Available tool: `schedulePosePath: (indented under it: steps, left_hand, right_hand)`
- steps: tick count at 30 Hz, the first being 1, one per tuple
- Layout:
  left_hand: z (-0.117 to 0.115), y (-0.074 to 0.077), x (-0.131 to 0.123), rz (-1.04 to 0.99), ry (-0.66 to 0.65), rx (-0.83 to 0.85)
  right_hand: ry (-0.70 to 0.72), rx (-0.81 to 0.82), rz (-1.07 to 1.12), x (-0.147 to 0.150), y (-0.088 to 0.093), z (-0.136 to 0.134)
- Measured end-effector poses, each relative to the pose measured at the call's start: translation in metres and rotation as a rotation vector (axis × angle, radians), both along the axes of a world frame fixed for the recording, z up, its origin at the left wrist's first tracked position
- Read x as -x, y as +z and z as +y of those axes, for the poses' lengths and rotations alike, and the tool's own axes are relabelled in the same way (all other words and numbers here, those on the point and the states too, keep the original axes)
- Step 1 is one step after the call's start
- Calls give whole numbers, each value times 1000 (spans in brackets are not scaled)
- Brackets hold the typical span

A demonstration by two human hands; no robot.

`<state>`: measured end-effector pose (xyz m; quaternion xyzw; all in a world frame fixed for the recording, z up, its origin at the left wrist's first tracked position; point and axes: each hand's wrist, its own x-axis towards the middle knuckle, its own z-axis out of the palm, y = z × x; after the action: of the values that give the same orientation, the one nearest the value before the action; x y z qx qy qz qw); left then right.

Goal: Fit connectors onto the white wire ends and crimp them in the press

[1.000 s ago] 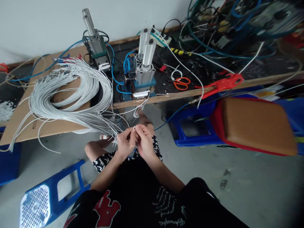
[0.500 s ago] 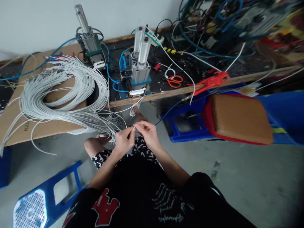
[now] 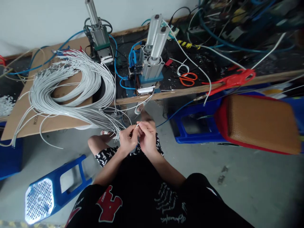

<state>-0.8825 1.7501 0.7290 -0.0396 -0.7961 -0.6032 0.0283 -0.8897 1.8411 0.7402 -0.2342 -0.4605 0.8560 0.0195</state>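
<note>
In front of my lap both hands meet, fingertips close together. My left hand is closed in a pinch on the end of a white cable. My right hand pinches at the same cable end; any small part between its fingers is too small to make out. Just left of my hands, the loose ends of a large bundle of white cables hang off the bench. The bundle lies coiled on a cardboard sheet.
Two pneumatic presses stand on the bench with blue air hoses. Orange scissors and a red air gun lie to the right. A blue stool is at lower left, and a brown cushioned seat at right.
The view has shifted, so the bench and presses appear further right. My hands stay together, and the white cable end shows more clearly between the fingertips.
</note>
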Motion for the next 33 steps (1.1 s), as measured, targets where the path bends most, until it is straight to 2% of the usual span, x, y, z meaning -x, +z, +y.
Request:
schedulePosePath:
  steps: [11,17,21,23,25,30,33]
  left_hand:
    - [7,-1,4,2,23,5]
    - [4,-1,7,31,58,0]
    - [3,-2,8,79,67,39]
    - [3,-2,8,111,74,60]
    - [3,-2,8,139,76,81]
    - [2,0,6,171,64,130]
    - [3,2,5,186,70,131]
  right_hand:
    - [-46,109,-95,0,5,0]
    - [23,251,-153,4,9,1]
    - [117,372,-181,7,10,7]
    - [157,377,-191,7,8,8]
    - [130,271,-153,5,5,7]
    - [-115,-323,110,1,-8,3]
    - [-126,-475,182,1,-7,4]
